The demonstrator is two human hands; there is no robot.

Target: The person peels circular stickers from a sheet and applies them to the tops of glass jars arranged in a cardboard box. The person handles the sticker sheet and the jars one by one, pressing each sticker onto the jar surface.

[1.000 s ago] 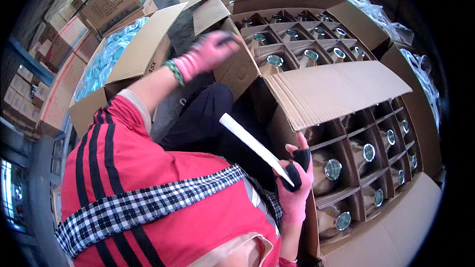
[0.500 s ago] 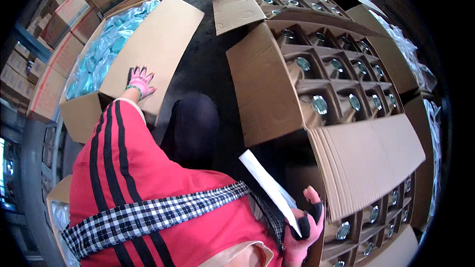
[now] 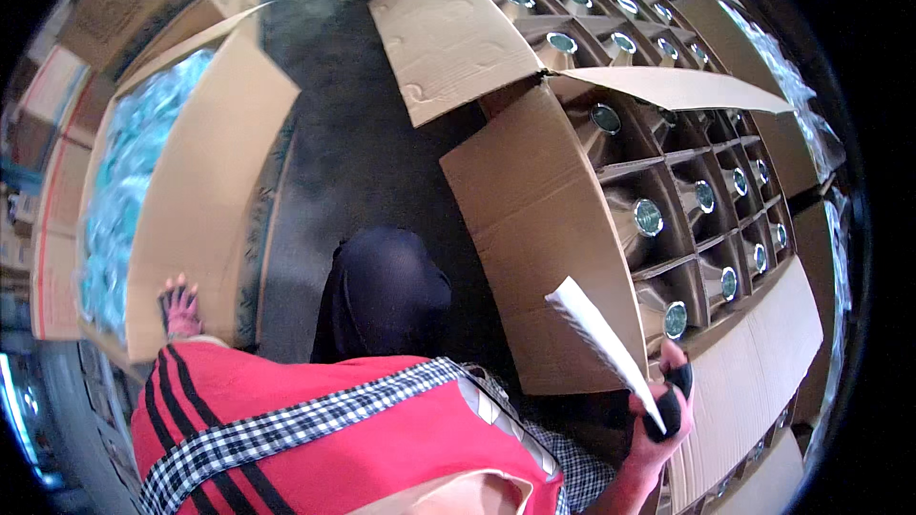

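Note:
My left hand (image 3: 179, 310) lies with its fingers spread on a cardboard flap (image 3: 205, 191) of the carton at left. It wears a pink and black fingerless glove. Inside that carton are blue-green items (image 3: 134, 200) under clear plastic. A thin white strip, like a folded sheet seen edge-on (image 3: 606, 343), is gripped in my gloved right hand (image 3: 662, 412). This hand is beside the near corner of an open carton (image 3: 534, 248) at right. Cardboard dividers split that carton into cells, each holding a shiny bottle-like vessel (image 3: 648, 217) with a round, glassy top.
Beyond stands another divided carton of the same vessels (image 3: 561, 43), its flap (image 3: 458, 38) jutting over the dark floor (image 3: 324, 124). Further cartons (image 3: 124, 10) are stacked at far left. Clear plastic (image 3: 773, 57) spills from boxes along the right. My knee (image 3: 386, 286) is between the two rows.
The view has shifted, and both rows of cartons sit differently in it. My left hand is lower along the flap; my right hand has risen beside the open carton, still gripping the white strip.

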